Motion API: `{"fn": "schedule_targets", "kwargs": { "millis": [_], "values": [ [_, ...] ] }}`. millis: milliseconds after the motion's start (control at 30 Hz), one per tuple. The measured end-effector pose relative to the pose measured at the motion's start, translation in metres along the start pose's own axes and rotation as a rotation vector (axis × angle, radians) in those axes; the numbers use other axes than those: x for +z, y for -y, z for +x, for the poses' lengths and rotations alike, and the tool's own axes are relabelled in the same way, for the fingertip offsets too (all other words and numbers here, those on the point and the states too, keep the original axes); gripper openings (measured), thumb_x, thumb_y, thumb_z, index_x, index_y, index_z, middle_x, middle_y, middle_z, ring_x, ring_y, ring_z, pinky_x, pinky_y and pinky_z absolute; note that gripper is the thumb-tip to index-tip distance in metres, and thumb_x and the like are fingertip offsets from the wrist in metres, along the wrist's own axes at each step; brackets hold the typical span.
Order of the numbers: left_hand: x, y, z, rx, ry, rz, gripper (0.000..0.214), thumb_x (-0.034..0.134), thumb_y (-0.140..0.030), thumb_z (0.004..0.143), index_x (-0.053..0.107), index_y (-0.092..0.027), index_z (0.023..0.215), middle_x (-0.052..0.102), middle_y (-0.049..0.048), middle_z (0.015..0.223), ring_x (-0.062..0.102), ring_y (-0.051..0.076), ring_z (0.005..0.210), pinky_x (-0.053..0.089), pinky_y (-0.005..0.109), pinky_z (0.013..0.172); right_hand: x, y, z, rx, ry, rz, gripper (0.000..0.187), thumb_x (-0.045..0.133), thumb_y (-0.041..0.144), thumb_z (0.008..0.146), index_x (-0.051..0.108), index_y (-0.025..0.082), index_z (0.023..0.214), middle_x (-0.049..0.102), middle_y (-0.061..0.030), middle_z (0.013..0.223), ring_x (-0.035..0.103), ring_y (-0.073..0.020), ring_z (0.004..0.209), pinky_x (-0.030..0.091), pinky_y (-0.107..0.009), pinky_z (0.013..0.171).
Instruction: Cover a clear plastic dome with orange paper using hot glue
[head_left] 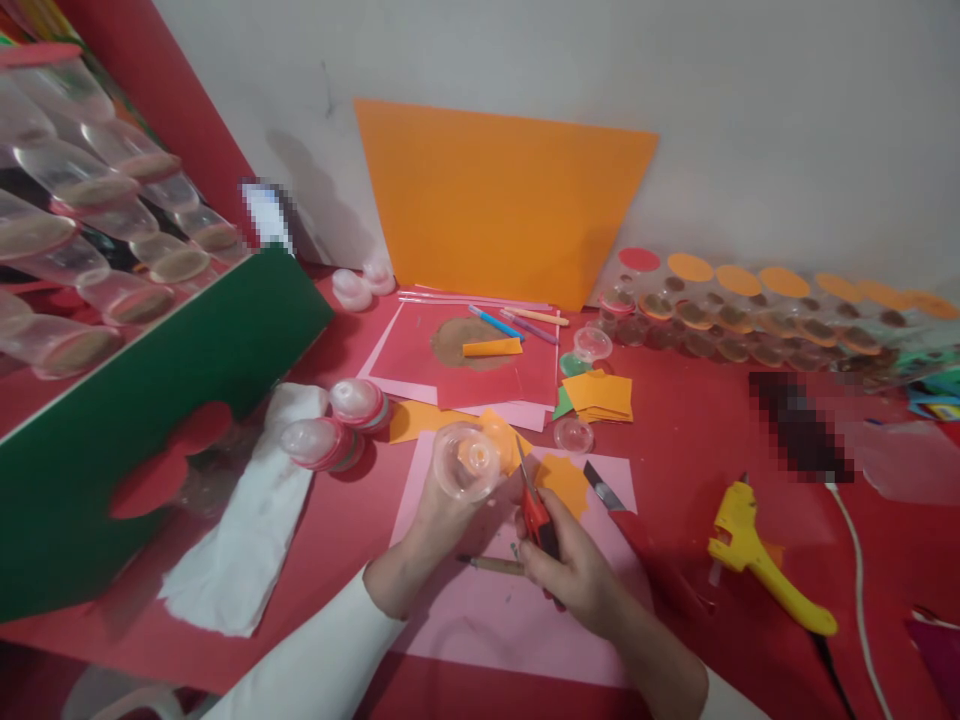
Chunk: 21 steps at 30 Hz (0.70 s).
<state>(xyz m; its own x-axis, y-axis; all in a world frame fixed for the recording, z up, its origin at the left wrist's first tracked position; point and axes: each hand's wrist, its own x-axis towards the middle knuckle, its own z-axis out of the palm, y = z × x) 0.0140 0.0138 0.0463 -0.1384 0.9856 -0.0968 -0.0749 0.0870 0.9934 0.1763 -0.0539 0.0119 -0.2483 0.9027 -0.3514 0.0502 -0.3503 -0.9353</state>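
Note:
My left hand (441, 512) is closed around a clear plastic cup (448, 468), its round opening turned up toward me. Orange paper (504, 440) shows through and just beside the cup; whether the hand also grips it, I cannot tell. In my right hand (574, 565) is a pair of scissors with red and black handles (538, 515). Their blades point up and away, close to the orange paper. Under both hands lies a pink sheet (450, 625), with a brown pen (491, 565), an orange cut-out (559, 480) and a utility knife (604, 487) on it.
A yellow glue gun (765, 570) lies at right, near a white cable (861, 590). Two capped cups (319, 442) and a white cloth (240, 530) are at left, beside a green panel (142, 410). Orange paper pieces (600, 395) lie beyond my hands; an orange board (506, 205) leans on the wall.

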Motion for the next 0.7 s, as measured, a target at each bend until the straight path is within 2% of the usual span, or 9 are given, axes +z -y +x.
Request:
{"fn": "schedule_targets", "kwargs": {
  "millis": [67, 167, 300, 400, 533, 700],
  "values": [
    [-0.001, 0.003, 0.001, 0.033, 0.027, 0.004, 0.049, 0.087, -0.032, 0.058, 0.057, -0.024, 0.096, 0.066, 0.0023, 0.097, 0.068, 0.024, 0.088, 0.057, 0.038, 0.080, -0.002, -0.002, 0.000, -0.018, -0.011, -0.028, 0.022, 0.067, 0.040, 0.088, 0.055, 0.024, 0.099, 0.057, 0.0003, 0.085, 0.052, -0.0148, 0.068, 0.044, -0.027, 0.059],
    [-0.003, 0.006, 0.002, 0.034, 0.078, -0.024, 0.050, 0.089, -0.029, 0.056, 0.057, -0.024, 0.096, 0.067, 0.0029, 0.095, 0.068, 0.022, 0.081, 0.057, 0.036, 0.075, -0.004, -0.005, 0.000, -0.041, -0.040, -0.091, 0.020, 0.066, 0.037, 0.089, 0.059, 0.024, 0.103, 0.059, -0.0008, 0.087, 0.055, -0.0171, 0.074, 0.049, -0.029, 0.066],
    [-0.004, 0.007, 0.001, 0.001, 0.159, -0.051, 0.054, 0.090, -0.026, 0.055, 0.058, -0.024, 0.098, 0.068, 0.0025, 0.091, 0.067, 0.021, 0.074, 0.056, 0.034, 0.067, -0.008, -0.009, 0.000, -0.075, -0.076, -0.133, 0.032, 0.066, 0.034, 0.089, 0.063, 0.024, 0.120, 0.062, -0.0019, 0.091, 0.057, -0.0197, 0.080, 0.053, -0.033, 0.074],
    [-0.003, 0.007, 0.001, 0.006, 0.161, -0.083, 0.053, 0.090, -0.023, 0.055, 0.059, -0.024, 0.098, 0.069, 0.0020, 0.090, 0.068, 0.020, 0.070, 0.056, 0.032, 0.063, -0.009, -0.010, -0.001, -0.071, -0.077, -0.141, 0.036, 0.068, 0.033, 0.088, 0.064, 0.024, 0.123, 0.063, -0.0018, 0.090, 0.058, -0.0200, 0.081, 0.054, -0.033, 0.076],
    [-0.001, 0.006, 0.000, -0.020, 0.176, -0.156, 0.051, 0.089, -0.017, 0.057, 0.057, -0.024, 0.097, 0.070, 0.0001, 0.084, 0.067, 0.017, 0.063, 0.057, 0.030, 0.059, -0.008, -0.006, -0.001, -0.065, -0.083, -0.116, 0.031, 0.068, 0.032, 0.087, 0.064, 0.023, 0.117, 0.061, -0.0008, 0.087, 0.056, -0.0188, 0.078, 0.052, -0.031, 0.072],
    [0.000, 0.004, -0.003, -0.085, 0.192, -0.245, 0.055, 0.092, -0.017, 0.059, 0.055, -0.025, 0.099, 0.072, -0.0001, 0.084, 0.070, 0.017, 0.065, 0.059, 0.029, 0.062, -0.008, 0.005, 0.000, -0.067, -0.053, -0.063, 0.018, 0.066, 0.033, 0.084, 0.058, 0.023, 0.097, 0.057, 0.0002, 0.085, 0.053, -0.0166, 0.076, 0.048, -0.029, 0.068]
  ]
}}
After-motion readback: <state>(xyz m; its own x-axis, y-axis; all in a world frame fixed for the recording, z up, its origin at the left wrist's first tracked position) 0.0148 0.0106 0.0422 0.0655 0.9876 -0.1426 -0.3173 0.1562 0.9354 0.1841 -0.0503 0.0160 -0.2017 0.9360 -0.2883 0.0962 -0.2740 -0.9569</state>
